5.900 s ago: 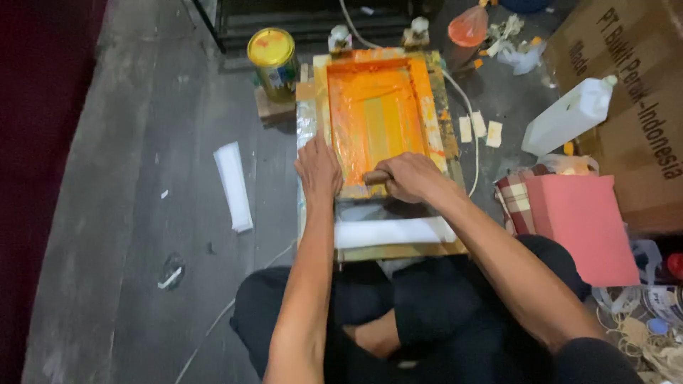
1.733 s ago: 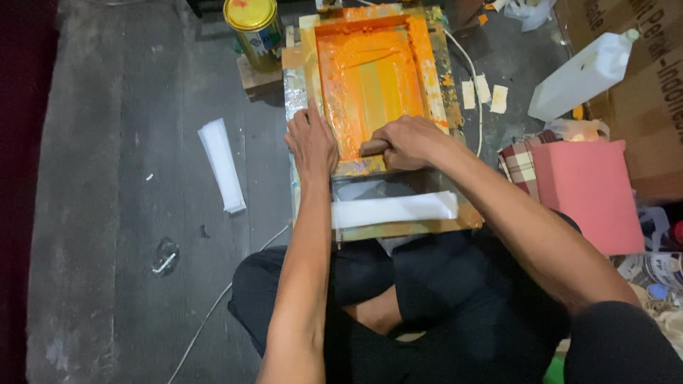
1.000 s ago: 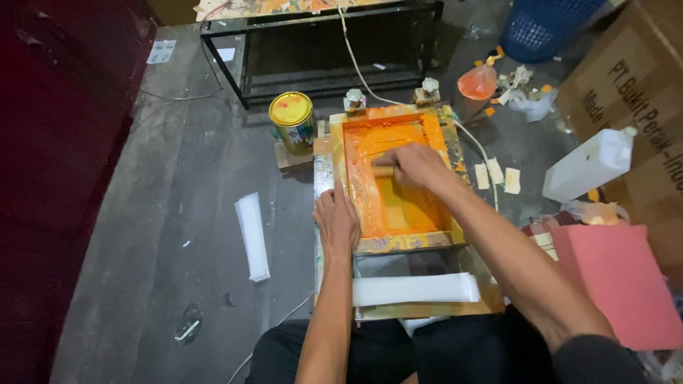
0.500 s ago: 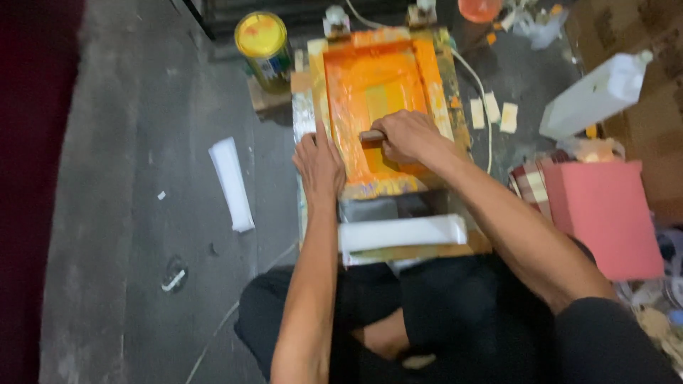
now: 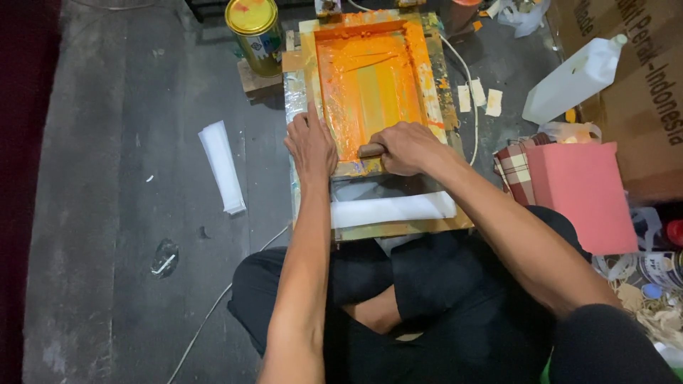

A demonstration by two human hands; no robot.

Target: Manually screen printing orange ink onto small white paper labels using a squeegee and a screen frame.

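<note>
A rectangular wooden-framed printing screen coated in wet orange ink (image 5: 370, 85) lies flat on a low board on the dark grey floor (image 5: 107, 213), directly ahead of the seated person's crossed legs. At the screen's near edge sits a wooden-handled squeegee (image 5: 371, 149), lying crosswise just inside the frame. The right hand (image 5: 405, 147) is curled around this handle, fingers wrapped tight over it, so the squeegee pokes out from the thumb side of the fist. The left hand (image 5: 311, 142) rests flat on the screen's left frame rail, fingers pressed together and pointing away from the body, palm bearing down on the wood just beside the squeegee's end.

Below the screen, between it and the person's knees, a long white strip of folded sheet material (image 5: 393, 210) lies across the board. A second white folded strip (image 5: 222, 166) lies on the floor well to the left. Near the screen's far left corner stands a round tin with a yellow, ink-smeared lid (image 5: 254, 32). To the right are three small pale tags (image 5: 478, 96), a white plastic jug (image 5: 576, 77) leaning on a brown cardboard box (image 5: 640, 85), a pink rectangular block (image 5: 580, 192), and a checked cloth (image 5: 516, 171).
</note>
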